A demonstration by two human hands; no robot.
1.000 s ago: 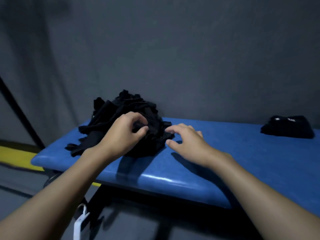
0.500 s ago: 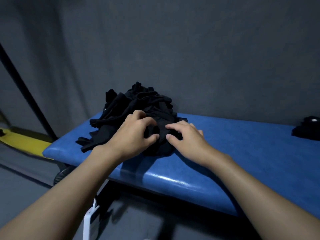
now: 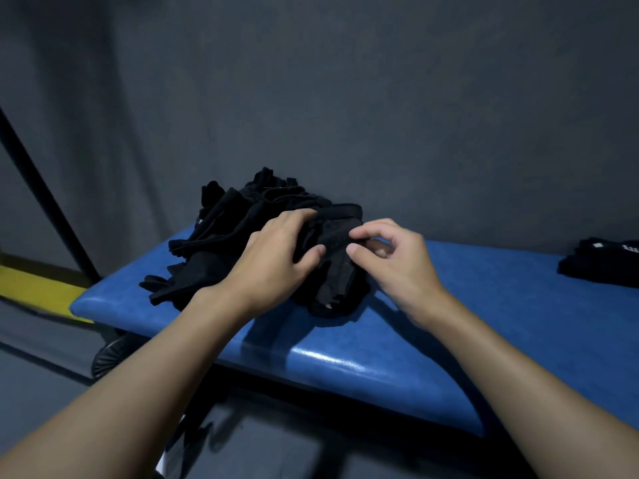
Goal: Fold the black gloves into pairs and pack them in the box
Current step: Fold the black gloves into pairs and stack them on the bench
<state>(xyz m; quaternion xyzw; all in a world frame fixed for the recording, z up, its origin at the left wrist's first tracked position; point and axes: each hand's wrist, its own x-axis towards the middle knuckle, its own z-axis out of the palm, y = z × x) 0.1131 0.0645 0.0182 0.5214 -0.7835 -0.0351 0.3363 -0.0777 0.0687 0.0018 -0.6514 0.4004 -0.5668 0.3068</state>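
Here left hand (image 3: pixel 273 261) and right hand (image 3: pixel 397 261) each pinch, apparently, one black glove (image 3: pixel 337 261) atop the pile (image 3: pixel 235 216), grip narrow.

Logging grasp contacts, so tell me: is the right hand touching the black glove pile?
Touching. The head view shows the right hand pinching a fold of the glove pile between thumb and forefinger, no gap visible.

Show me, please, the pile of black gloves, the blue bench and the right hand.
pile of black gloves (image 3: pixel 224 229): head view, left part of the heap.
blue bench (image 3: pixel 501 271): head view, bare padded top.
right hand (image 3: pixel 397 271): head view, back of the hand.
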